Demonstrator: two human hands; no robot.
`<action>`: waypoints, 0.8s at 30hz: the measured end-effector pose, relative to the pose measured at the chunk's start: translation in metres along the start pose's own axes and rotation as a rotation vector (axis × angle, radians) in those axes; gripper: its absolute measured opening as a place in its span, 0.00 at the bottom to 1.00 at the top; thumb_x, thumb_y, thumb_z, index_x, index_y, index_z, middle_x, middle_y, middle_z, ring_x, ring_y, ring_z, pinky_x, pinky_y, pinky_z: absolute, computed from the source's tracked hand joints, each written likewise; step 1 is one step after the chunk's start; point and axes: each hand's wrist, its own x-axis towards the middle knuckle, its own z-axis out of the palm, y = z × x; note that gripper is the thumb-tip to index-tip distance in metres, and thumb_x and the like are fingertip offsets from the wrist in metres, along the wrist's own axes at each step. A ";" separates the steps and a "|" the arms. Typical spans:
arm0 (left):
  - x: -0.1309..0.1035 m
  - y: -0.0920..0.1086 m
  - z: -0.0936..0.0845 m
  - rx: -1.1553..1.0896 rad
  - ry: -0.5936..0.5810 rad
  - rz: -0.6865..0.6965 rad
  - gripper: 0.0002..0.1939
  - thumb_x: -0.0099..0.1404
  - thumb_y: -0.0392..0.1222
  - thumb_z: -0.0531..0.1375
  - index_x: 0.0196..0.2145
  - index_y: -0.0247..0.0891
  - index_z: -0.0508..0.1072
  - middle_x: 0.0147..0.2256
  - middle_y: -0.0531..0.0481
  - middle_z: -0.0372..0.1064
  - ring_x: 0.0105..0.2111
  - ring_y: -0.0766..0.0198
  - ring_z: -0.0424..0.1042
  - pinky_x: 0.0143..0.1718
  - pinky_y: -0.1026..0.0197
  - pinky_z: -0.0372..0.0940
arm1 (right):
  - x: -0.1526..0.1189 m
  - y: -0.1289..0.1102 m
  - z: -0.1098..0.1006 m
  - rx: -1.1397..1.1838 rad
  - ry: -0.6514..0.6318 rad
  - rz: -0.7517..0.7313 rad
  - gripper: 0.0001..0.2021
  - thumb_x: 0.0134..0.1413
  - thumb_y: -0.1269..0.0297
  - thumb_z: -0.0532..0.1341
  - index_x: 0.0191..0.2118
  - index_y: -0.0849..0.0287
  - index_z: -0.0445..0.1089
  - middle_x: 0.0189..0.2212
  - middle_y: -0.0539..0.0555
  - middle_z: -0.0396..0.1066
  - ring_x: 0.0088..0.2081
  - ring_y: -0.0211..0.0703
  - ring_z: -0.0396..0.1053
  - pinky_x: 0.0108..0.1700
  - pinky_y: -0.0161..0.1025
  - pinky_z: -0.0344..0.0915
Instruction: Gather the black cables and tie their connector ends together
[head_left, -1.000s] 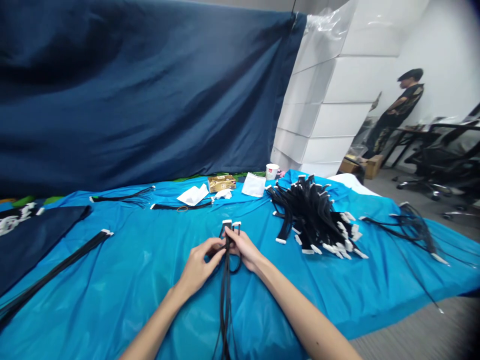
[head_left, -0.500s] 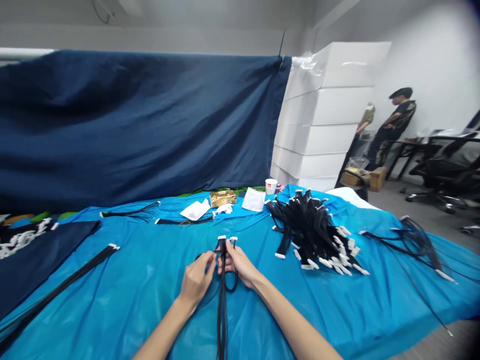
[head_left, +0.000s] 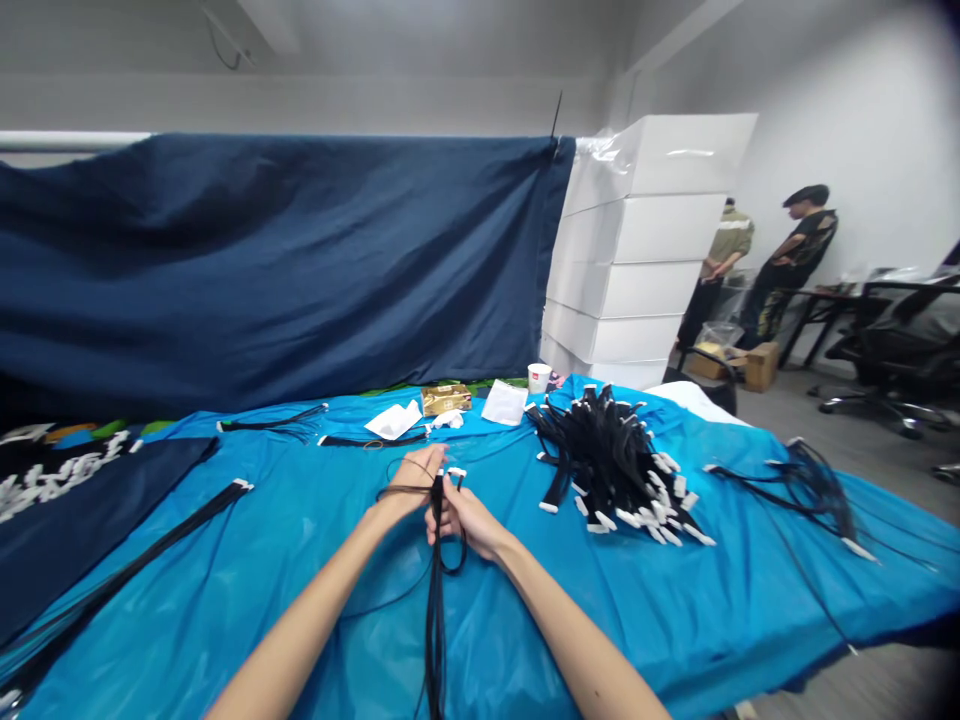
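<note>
Centrally, the right hand [head_left: 466, 520] holds a bundle [head_left: 435, 610] of thin black cables in a narrow pinch, just below its white connectors [head_left: 456, 472]. Just beside it, the left hand [head_left: 417, 474] has a dark strand [head_left: 409, 489] looped across it; whether its fingertips grip anything cannot be told. The bundle trails toward the wearer over a blue cloth [head_left: 675, 620]. The step in hand looks like working a loose strand around the bundle's top; the next move seems to call for a steady right grip and some slack. To the right lies a pile [head_left: 600, 455] of black cables with white ends. Beyond are a gold box [head_left: 446, 400] and a paper cup [head_left: 538, 378], contents hidden. Behind, white boxes [head_left: 660, 230] stand stacked, contents unseen.
</note>
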 end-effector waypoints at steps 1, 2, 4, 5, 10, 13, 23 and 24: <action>0.006 0.004 -0.002 -0.008 -0.049 0.013 0.23 0.59 0.53 0.43 0.32 0.36 0.71 0.27 0.46 0.70 0.29 0.61 0.68 0.31 0.63 0.61 | -0.001 -0.002 0.000 0.003 -0.016 0.009 0.29 0.45 0.39 0.46 0.28 0.66 0.63 0.19 0.51 0.64 0.19 0.37 0.66 0.25 0.34 0.60; 0.011 0.008 -0.005 -0.011 -0.094 0.028 0.22 0.58 0.54 0.45 0.26 0.37 0.71 0.21 0.48 0.68 0.23 0.64 0.66 0.26 0.64 0.59 | -0.002 -0.003 -0.001 0.008 -0.030 0.015 0.30 0.45 0.39 0.46 0.29 0.66 0.63 0.19 0.52 0.64 0.20 0.37 0.66 0.25 0.34 0.60; 0.017 0.015 -0.011 -0.007 -0.153 0.064 0.22 0.55 0.55 0.49 0.17 0.37 0.68 0.15 0.52 0.63 0.16 0.67 0.60 0.20 0.66 0.54 | -0.004 -0.006 -0.002 0.018 -0.060 0.021 0.30 0.46 0.39 0.45 0.31 0.66 0.64 0.19 0.51 0.64 0.20 0.37 0.66 0.25 0.34 0.60; 0.018 0.018 -0.013 -0.004 -0.175 0.080 0.21 0.54 0.55 0.50 0.15 0.38 0.67 0.14 0.53 0.61 0.15 0.69 0.58 0.19 0.67 0.51 | -0.005 -0.007 -0.002 0.018 -0.077 0.024 0.30 0.46 0.39 0.44 0.32 0.66 0.64 0.19 0.51 0.64 0.20 0.37 0.66 0.25 0.34 0.60; 0.018 0.024 -0.020 -0.004 -0.246 0.118 0.19 0.52 0.54 0.53 0.14 0.37 0.66 0.13 0.54 0.60 0.16 0.69 0.55 0.20 0.67 0.48 | -0.012 -0.011 0.002 -0.015 -0.157 0.063 0.31 0.46 0.39 0.44 0.32 0.67 0.65 0.19 0.51 0.64 0.20 0.36 0.66 0.26 0.34 0.59; 0.015 0.023 -0.017 -0.020 -0.242 0.098 0.20 0.54 0.53 0.52 0.14 0.36 0.65 0.13 0.54 0.60 0.16 0.70 0.55 0.21 0.66 0.48 | -0.015 -0.014 0.005 0.000 -0.196 0.079 0.32 0.46 0.39 0.43 0.33 0.67 0.65 0.20 0.52 0.64 0.21 0.37 0.66 0.28 0.35 0.60; 0.004 0.036 -0.030 -0.217 0.004 -0.062 0.23 0.57 0.53 0.47 0.11 0.37 0.49 0.12 0.58 0.41 0.16 0.74 0.42 0.18 0.66 0.39 | -0.022 -0.023 0.007 0.066 -0.296 0.029 0.25 0.48 0.47 0.53 0.40 0.66 0.64 0.29 0.58 0.69 0.28 0.41 0.69 0.35 0.39 0.62; 0.004 0.036 -0.034 -0.251 0.034 -0.094 0.23 0.57 0.53 0.46 0.12 0.37 0.49 0.12 0.58 0.41 0.15 0.74 0.42 0.18 0.66 0.39 | -0.024 -0.024 0.008 0.071 -0.304 0.013 0.23 0.47 0.50 0.55 0.41 0.66 0.64 0.30 0.59 0.69 0.28 0.42 0.69 0.35 0.40 0.62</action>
